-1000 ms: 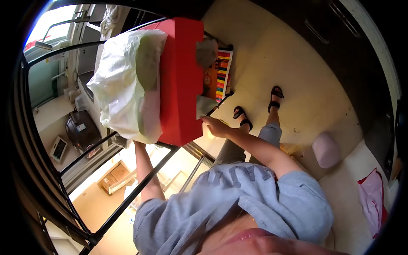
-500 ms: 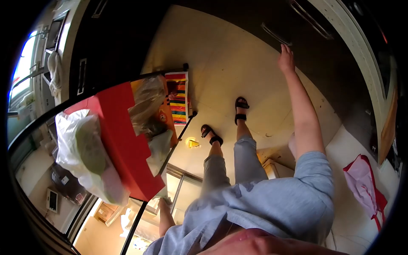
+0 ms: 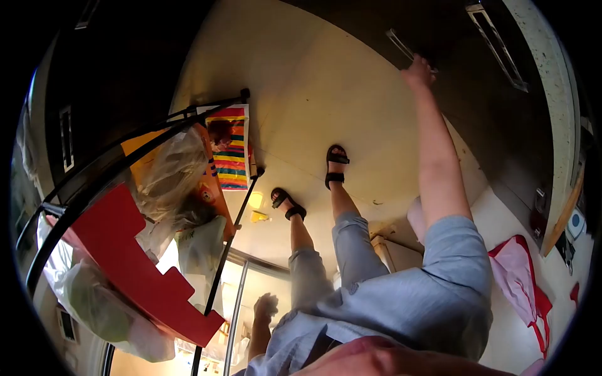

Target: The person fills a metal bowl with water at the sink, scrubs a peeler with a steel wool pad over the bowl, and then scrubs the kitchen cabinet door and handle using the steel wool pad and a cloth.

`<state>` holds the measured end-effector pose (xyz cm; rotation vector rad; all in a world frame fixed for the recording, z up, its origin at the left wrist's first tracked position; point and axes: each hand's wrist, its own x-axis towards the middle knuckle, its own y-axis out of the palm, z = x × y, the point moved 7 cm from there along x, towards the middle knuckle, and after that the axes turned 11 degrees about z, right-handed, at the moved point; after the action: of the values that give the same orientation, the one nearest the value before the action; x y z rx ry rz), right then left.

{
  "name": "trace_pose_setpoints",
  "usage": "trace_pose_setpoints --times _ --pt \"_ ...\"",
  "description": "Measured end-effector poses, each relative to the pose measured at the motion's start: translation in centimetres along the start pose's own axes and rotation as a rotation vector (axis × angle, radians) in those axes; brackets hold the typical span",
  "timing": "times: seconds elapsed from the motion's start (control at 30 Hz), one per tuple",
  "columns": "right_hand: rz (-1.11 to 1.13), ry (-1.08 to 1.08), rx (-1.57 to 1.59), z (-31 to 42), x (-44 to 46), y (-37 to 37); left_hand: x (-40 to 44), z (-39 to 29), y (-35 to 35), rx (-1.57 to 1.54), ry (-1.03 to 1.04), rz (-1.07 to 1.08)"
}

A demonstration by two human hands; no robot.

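My right hand [image 3: 418, 73] is stretched out to the dark cabinet front [image 3: 439, 37], its fingers curled round a metal handle [image 3: 399, 44]. A second, longer metal handle [image 3: 495, 47] sits on the same front, further right. Low on the left, my left hand [image 3: 266, 306] hangs beside my body with its fingers curled in; I see nothing in it. It is nearest to the black-framed rack [image 3: 219, 276], apart from it. On that rack are a red cut-out box [image 3: 135, 257], clear plastic bags [image 3: 179, 166] and a striped bag [image 3: 232, 150].
My sandalled feet [image 3: 337, 164] stand on the pale tiled floor [image 3: 269, 56]. A small yellow object [image 3: 258, 216] lies by my left foot. A pink and red cloth [image 3: 517, 276] is at the right, below a speckled counter edge [image 3: 555, 94]. Another dark cabinet [image 3: 125, 69] stands at the left.
My right hand has gone from reaching with extended fingers to gripping the handle. My left hand has come away from the rack's plastic bag. The view has shifted, so the rack appears further left.
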<state>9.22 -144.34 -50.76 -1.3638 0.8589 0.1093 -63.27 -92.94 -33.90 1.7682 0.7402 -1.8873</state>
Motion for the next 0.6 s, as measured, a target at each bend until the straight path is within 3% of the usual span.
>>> trace_pose_setpoints --times 0.13,0.23,0.47,0.6 --pt "-0.033 -0.022 0.002 -0.1 -0.5 -0.2 -1.2 -4.6 8.2 0.194 0.018 -0.026" --pt "-0.112 -0.087 0.014 -0.2 -1.0 0.8 -0.6 -5.6 10.0 0.259 0.024 0.011" --pt "-0.013 -0.063 -0.007 0.1 -3.3 2.4 0.6 -8.2 15.0 0.313 0.127 0.082" --pt "-0.084 -0.121 0.027 1.2 -7.4 4.5 0.5 -8.9 17.9 0.348 0.125 0.11"
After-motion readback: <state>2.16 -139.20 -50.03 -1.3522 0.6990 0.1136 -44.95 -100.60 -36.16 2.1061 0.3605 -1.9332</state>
